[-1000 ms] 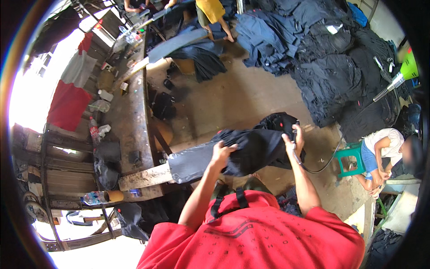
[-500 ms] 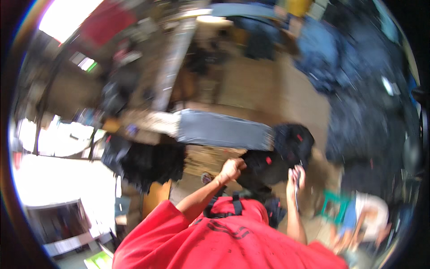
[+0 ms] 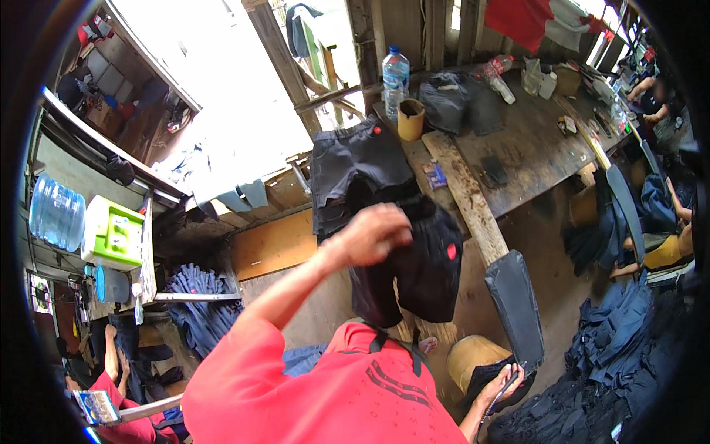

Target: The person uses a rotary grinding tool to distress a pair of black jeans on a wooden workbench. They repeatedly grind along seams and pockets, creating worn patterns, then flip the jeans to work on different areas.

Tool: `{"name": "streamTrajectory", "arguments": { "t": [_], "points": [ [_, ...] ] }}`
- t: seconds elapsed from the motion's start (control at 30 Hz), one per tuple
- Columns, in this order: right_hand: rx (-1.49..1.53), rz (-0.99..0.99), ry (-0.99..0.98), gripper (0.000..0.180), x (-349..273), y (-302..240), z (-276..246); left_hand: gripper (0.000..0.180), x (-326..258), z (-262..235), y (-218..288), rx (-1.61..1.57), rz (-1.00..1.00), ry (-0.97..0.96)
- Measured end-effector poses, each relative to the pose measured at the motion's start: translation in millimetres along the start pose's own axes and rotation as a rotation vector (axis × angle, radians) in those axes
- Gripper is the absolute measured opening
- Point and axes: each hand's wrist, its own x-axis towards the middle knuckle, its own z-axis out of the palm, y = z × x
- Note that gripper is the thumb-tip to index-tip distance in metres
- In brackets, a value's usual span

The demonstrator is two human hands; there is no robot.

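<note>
My left hand [image 3: 376,234] is over the upper left part of black shorts [image 3: 425,270] with a red tag, its fingers bent, partly blurred and closed at the cloth; the fingertips are hidden. Beyond it, a stack of dark shorts [image 3: 359,166], the top one also red-tagged, lies at the near end of the workbench. At the lower right, my right hand [image 3: 494,390] is closed around a slim dark tool [image 3: 509,382] whose exact kind I cannot make out. It is close to the near end of a grey-covered narrow board [image 3: 516,311] and some dark cloth [image 3: 505,370].
A wooden workbench [image 3: 532,159] carries a bamboo cup [image 3: 410,120], a water bottle [image 3: 396,74] and a black plastic bag [image 3: 444,100]. Dark garments [image 3: 610,348] are heaped at right. Bundled jeans [image 3: 196,300] lie at left. Other people sit at both sides, one with a bare arm [image 3: 679,203] showing.
My view has swung left, toward the workbench and the stacked shorts. My left hand has carried the black shorts from beside the grey board to the stack; my right hand still holds the tool.
</note>
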Motion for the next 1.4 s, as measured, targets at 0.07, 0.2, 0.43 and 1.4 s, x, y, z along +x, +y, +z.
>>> {"name": "streamTrajectory", "arguments": {
  "t": [0.07, 0.2, 0.43, 1.4],
  "points": [
    [0.014, -0.031, 0.000, 0.039, -8, -23, 19, 0.017, 22, -74, -55, 0.111, -0.047, 0.077],
    [-0.040, -0.052, -0.043, 0.035, -36, -45, 47, 0.030, 53, -161, -192, 0.352, -0.110, 0.144],
    [-0.044, 0.019, -0.036, 0.035, -97, -39, 49, 0.067, -24, -5, -264, 0.453, -0.424, 0.526],
    [-0.135, 0.565, 0.452, 0.062, 100, 399, -110, 0.052, 10, 431, 155, -0.163, -0.509, -1.282]
  ]
}}
